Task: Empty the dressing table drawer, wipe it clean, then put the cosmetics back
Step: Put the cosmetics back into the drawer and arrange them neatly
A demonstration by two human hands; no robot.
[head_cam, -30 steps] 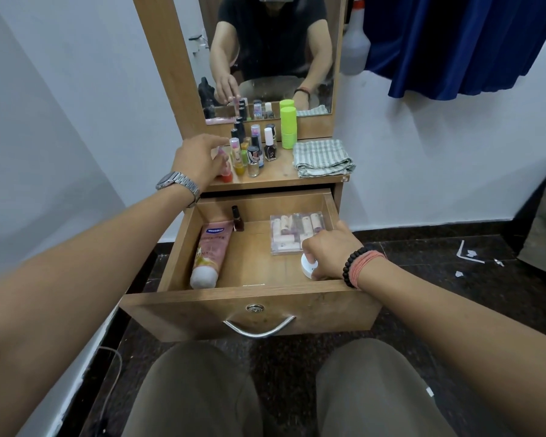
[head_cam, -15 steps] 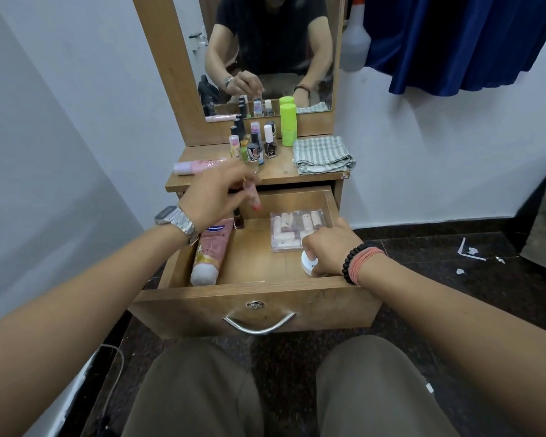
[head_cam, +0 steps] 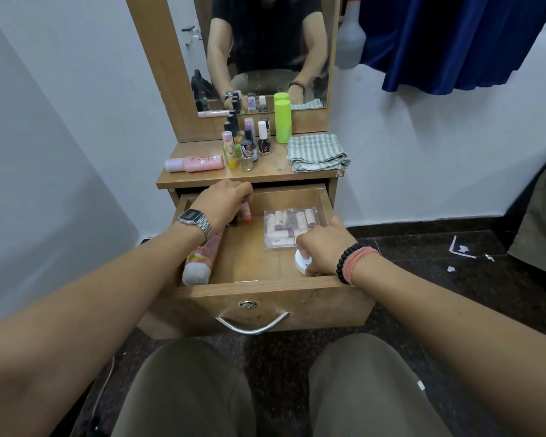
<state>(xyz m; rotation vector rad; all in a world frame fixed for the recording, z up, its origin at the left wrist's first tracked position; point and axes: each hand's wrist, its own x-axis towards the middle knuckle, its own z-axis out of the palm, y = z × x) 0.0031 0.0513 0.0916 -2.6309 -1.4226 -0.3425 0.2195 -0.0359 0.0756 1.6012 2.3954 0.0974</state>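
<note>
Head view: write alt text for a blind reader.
A person's left hand lowers a small pink bottle into an open wooden drawer, while the right hand grips a white jar. More bottles stand on the tabletop above.

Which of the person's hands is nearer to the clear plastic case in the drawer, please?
Right. The right hand grips a white jar against the clear plastic case; the left hand holds a small bottle farther left.

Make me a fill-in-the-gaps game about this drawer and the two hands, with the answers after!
1. The left hand holds a small pink bottle inside the open wooden ____.
2. The right hand grips a round ____ jar.
3. The folded striped cloth lies beside a tall ____ container.
4. The clear plastic box sits nearer the ____ hand.

Answers: drawer, white, green, right
</note>
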